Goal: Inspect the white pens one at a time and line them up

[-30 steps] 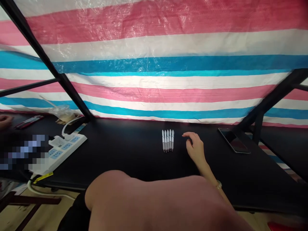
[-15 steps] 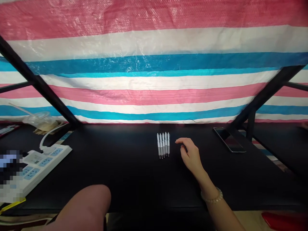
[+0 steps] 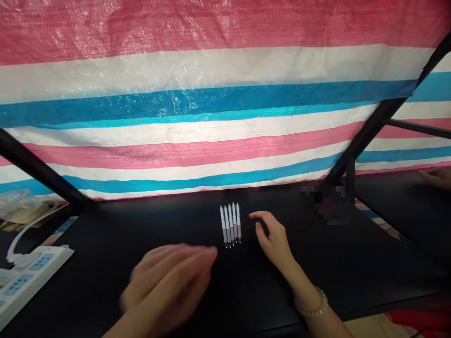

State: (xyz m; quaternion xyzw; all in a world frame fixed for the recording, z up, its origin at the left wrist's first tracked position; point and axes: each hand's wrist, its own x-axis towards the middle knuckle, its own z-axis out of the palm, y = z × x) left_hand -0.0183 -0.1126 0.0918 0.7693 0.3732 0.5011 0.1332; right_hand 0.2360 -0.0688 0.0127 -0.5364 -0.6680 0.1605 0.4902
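Observation:
Several white pens (image 3: 231,225) lie side by side on the black tabletop (image 3: 116,234), in a tight row with their dark tips toward me. Just right of the row, my right hand (image 3: 273,237) rests with its index finger stretched toward the pens and its thumb apart; nothing is in it and it does not touch them. A beaded bracelet (image 3: 313,303) circles that wrist. My left hand (image 3: 172,277) is over the front of the table, left of the pens and nearer to me. Motion smears its fingers, so whether it holds anything is unclear.
On the left stands a white power strip (image 3: 38,277) with a cord, and behind it a clear plastic cup (image 3: 17,204). Black frame bars (image 3: 366,136) slope at both sides before a striped sheet (image 3: 197,155). Another person's hand (image 3: 435,178) shows at the far right.
My left hand has come in from the lower left toward the pens; before, only a blurred limb showed there. The view has tilted and shifted right. My right hand stays beside the pens.

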